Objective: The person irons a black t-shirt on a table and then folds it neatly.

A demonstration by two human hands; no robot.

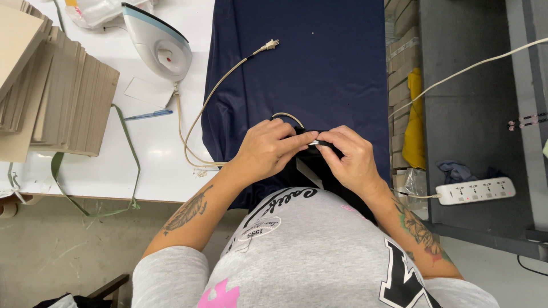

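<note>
My left hand (268,149) and my right hand (349,155) meet at the near edge of a dark navy garment (311,63) spread over a board. Both pinch a small dark fold of fabric (314,141) with a pale tag or strip between the fingertips. A thin loop of cream cord (287,116) shows just above my left hand. What lies under my fingers is hidden.
A white iron (158,43) rests on the white table (148,148), its cream cord and plug (268,44) trailing onto the garment. Stacked cardboard sheets (63,97), a green strap (128,148) and a blue pen (147,115) lie left. A power strip (475,190) sits on the floor right, beside a yellow cloth (413,122).
</note>
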